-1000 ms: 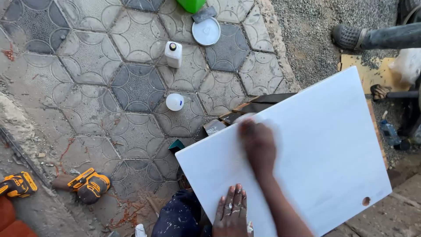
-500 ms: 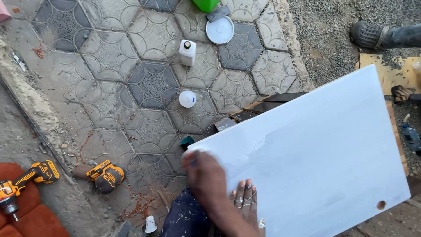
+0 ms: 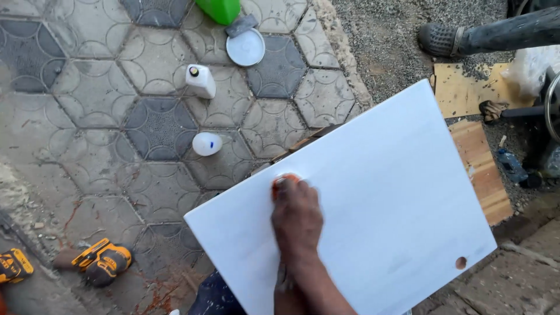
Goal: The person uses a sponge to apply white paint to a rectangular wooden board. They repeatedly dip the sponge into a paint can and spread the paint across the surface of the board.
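White panel (image 3: pixel 379 192) lying tilted across lap above hexagon paving (image 3: pixel 105 116); right hand (image 3: pixel 296 216) pressing orange pad (image 3: pixel 286 181) flat on it, fingers bunched together; left hand mostly hidden, finger state unclear; white bottle (image 3: pixel 200 80) standing nearby

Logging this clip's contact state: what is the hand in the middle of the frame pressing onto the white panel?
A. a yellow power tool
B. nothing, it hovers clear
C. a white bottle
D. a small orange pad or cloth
D: the hand lies on the white panel with an orange pad showing under its fingers.
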